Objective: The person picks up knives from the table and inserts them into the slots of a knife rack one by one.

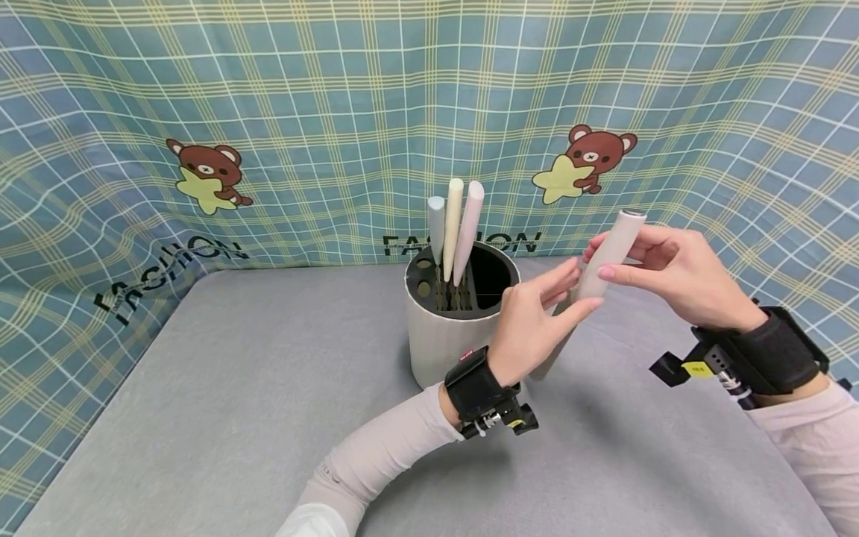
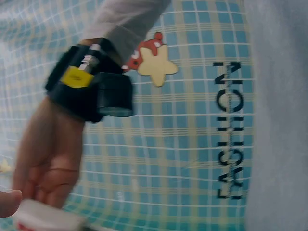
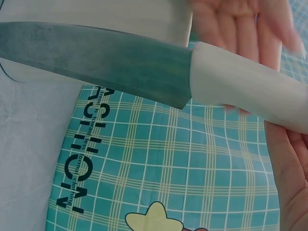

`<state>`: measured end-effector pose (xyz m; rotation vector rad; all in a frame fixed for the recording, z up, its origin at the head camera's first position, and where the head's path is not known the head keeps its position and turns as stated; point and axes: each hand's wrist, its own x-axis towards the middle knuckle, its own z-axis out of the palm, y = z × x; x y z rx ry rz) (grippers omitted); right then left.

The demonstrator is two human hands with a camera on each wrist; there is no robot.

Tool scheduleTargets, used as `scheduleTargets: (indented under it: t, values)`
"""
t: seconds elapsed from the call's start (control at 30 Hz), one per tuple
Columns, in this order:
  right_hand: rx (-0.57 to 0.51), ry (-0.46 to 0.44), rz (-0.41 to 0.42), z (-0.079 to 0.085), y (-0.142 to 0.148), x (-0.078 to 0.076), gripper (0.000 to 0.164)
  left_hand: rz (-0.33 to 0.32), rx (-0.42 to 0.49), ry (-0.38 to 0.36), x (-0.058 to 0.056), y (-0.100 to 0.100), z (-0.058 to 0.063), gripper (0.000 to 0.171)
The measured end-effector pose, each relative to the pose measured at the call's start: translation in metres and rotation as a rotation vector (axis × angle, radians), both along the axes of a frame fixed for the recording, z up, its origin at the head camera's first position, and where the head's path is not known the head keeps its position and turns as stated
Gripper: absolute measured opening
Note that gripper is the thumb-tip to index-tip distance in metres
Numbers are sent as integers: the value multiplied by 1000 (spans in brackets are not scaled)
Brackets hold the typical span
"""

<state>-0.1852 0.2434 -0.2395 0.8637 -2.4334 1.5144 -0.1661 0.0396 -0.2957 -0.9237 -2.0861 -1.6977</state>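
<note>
A kitchen knife (image 3: 120, 62) with a broad metal blade and a pale handle is held tilted, blade downward, to the right of the knife block (image 1: 436, 350). My right hand (image 1: 678, 272) pinches the handle (image 1: 614, 250) between thumb and fingers. Fingers extended and thumb apart, my left hand (image 1: 530, 321) is beside the lower handle; in the right wrist view its fingers (image 3: 236, 33) show behind the knife. In the left wrist view the handle end (image 2: 48, 216) appears at the bottom edge, near the right hand (image 2: 50, 159).
Three knives with blue, yellow and pink handles (image 1: 468, 231) stand in the block's slotted black top. Its round opening (image 1: 493, 276) is at the right. Grey cloth (image 1: 268, 358) covers the table, and a checked curtain (image 1: 322, 134) hangs behind.
</note>
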Motion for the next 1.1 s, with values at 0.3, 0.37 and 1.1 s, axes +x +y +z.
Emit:
scheduleTargets:
  t: [0.3, 0.37, 1.1]
  values:
    - [-61, -38, 22, 3, 3, -2, 30, -4, 171, 16, 9, -41, 14, 47]
    - [-60, -43, 19, 3, 3, -3, 30, 10, 197, 22, 8, -49, 15, 47]
    - [-159, -88, 80, 3, 2, -8, 31, 256, 242, 40, -4, -126, -2, 41]
